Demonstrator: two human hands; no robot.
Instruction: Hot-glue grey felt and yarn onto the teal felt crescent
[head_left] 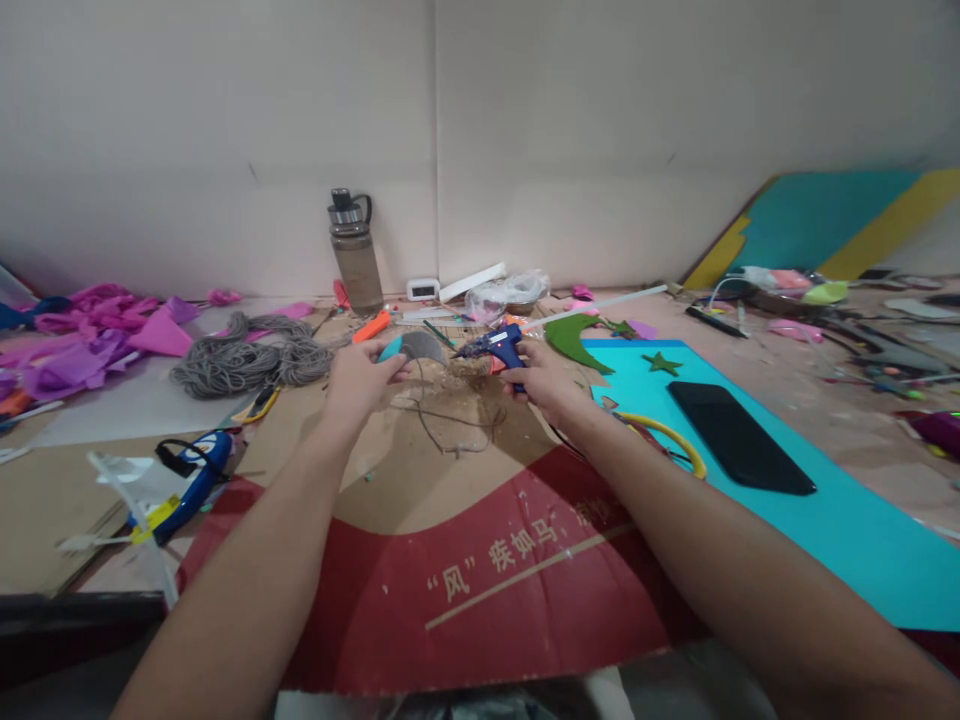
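Note:
My left hand (366, 375) pinches a small rounded piece (421, 347), grey with a turquoise end, over the cardboard. A thin grey cord (424, 415) trails below this piece and loops on the board. My right hand (541, 378) is closed round the handle of a blue hot glue gun (504, 345), whose nozzle points left toward the grey piece, a small gap apart. A long white glue stick (600, 305) runs up and right from behind the gun. Near my right hand lie a green felt crescent (574, 340) and a green felt star (661, 364).
Red-printed cardboard (480, 590) covers the middle. On the right, a black phone (739, 437) rests on a turquoise sheet (840, 540). A bundle of grey cord (247, 358), a blue tape measure (191, 475) and pink-purple fabric (97, 330) lie left. A bottle (355, 260) stands by the wall.

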